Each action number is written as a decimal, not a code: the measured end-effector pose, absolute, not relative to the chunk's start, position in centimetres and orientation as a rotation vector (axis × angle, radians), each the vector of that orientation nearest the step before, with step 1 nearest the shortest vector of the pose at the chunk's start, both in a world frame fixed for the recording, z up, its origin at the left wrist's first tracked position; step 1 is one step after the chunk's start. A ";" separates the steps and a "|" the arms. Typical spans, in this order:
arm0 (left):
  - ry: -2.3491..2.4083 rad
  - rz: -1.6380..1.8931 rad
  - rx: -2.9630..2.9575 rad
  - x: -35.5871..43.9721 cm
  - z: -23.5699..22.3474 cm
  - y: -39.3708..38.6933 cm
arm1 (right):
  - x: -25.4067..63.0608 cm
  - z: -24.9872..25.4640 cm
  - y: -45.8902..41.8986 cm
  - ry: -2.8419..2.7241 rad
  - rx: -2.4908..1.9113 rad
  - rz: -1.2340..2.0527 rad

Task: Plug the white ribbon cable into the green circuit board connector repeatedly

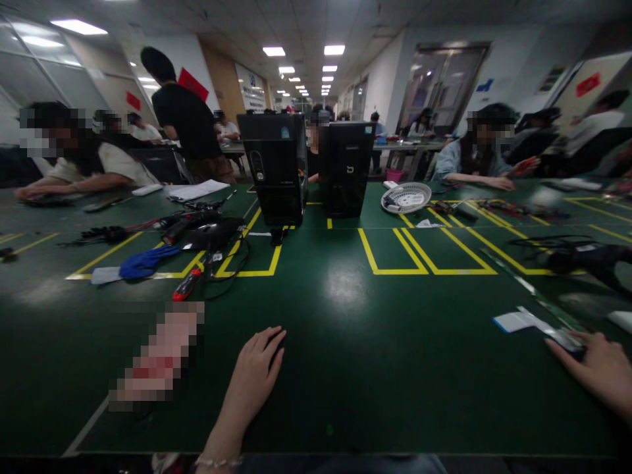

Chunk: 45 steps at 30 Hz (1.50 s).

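Note:
My left hand [257, 368] lies flat on the dark green table [345, 368], fingers stretched out and close together, holding nothing. My right hand [595, 368] reaches to the far right, its fingertips resting on a small dark flat object [567, 342] beside a white strip of paper [516, 320]. Whether the fingers grip that object is unclear. A blurred pinkish patch [158, 359] lies on the table to the left of my left hand.
Two black computer towers [279, 168] [348, 168] stand at the table's middle back. Left lie a red-handled screwdriver [187, 284], a blue cloth [143, 262], a mouse [214, 232] and cables. A white basket [406, 197] sits right of the towers. Several people sit around; one stands at back left.

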<state>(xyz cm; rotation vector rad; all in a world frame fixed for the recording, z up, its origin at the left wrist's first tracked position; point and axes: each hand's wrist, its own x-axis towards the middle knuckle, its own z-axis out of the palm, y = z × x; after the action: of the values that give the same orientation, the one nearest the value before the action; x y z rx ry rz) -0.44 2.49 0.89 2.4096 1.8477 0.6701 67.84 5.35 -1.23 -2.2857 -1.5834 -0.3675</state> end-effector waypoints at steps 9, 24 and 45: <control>1.861 0.692 2.401 -0.4 0.9 2.5 | 65.0 1.0 4.6 -1.680 -2.339 -0.203; 1.863 0.651 2.403 -0.5 0.8 2.4 | 44.4 1.2 3.2 -2.266 -1.667 0.156; 1.338 0.804 2.530 3.7 2.5 0.8 | 24.9 2.5 0.9 -2.625 -1.127 0.487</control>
<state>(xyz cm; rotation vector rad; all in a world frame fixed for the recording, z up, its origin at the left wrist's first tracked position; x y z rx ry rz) 3.68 0.84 2.47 2.5297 1.3377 0.8039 24.93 0.87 2.47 -1.1267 -2.6249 0.4867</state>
